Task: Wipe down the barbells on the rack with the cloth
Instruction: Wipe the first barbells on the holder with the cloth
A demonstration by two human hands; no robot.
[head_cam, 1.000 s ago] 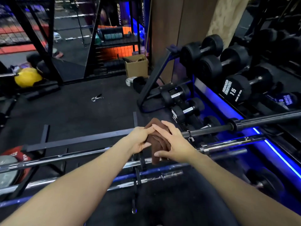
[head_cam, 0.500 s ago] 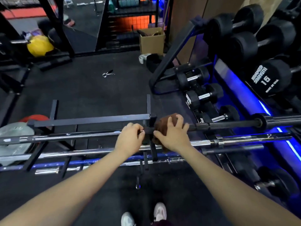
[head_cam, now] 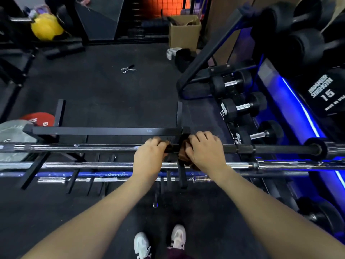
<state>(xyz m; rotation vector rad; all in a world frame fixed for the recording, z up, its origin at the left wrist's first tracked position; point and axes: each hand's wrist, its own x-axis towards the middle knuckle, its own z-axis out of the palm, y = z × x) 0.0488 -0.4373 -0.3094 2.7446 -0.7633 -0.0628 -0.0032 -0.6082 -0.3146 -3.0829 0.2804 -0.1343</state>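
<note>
Several barbells lie across a low black rack [head_cam: 104, 131]. The top barbell [head_cam: 74, 147] is chrome on the left and black on the right. A brown cloth [head_cam: 183, 154] is wrapped round it near the rack's right upright. My right hand [head_cam: 204, 150] grips the cloth over the bar. My left hand [head_cam: 150, 156] is curled round the bar just left of the upright, with a bit of brown cloth showing at its fingertips. Below lie a second chrome barbell [head_cam: 93, 165] and a blue barbell [head_cam: 65, 174].
A dumbbell rack [head_cam: 240, 107] with blue lighting stands on the right, close to the bar ends. Weight plates [head_cam: 35, 119] sit at the left. A cardboard box [head_cam: 183, 31], a spring collar [head_cam: 127, 69] and a yellow ball [head_cam: 46, 28] lie on the floor beyond. My shoes [head_cam: 160, 242] show below.
Both hands came down from folding the cloth onto the top barbell. The hands have spread slightly apart on either side of the rack upright. The view tilted downward.
</note>
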